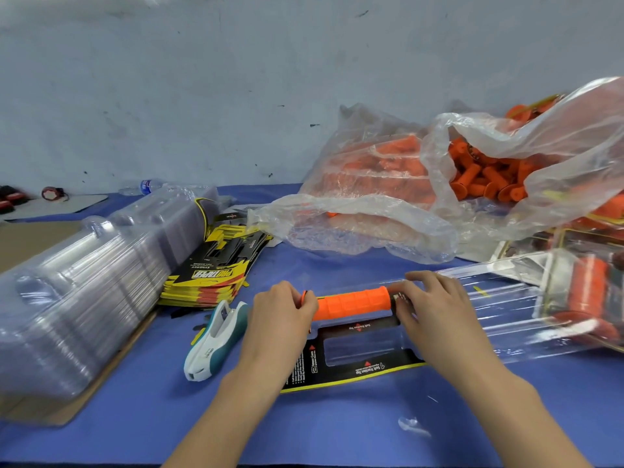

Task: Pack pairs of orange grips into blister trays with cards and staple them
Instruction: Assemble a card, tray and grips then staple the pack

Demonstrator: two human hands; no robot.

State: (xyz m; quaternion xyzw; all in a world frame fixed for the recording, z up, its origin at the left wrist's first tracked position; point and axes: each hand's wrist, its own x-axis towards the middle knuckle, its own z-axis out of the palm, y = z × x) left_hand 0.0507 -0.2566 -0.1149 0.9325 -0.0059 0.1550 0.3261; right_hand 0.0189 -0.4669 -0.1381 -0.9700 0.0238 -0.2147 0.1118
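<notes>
The orange grip lies across the far window of the card, its long axis running left to right with the right end tipped slightly away. The hands bracket it, neither nearer. The left hand pinches the flanged end at the card's left edge, and the right hand curls its fingers over the plain end at the card's right edge. Both forearms reach in low over the counter. The card's near window holds no grip, so seating this one looks like the step in hand.

Left hand and right hand bare; both forearms bare to near frame edge.
</notes>
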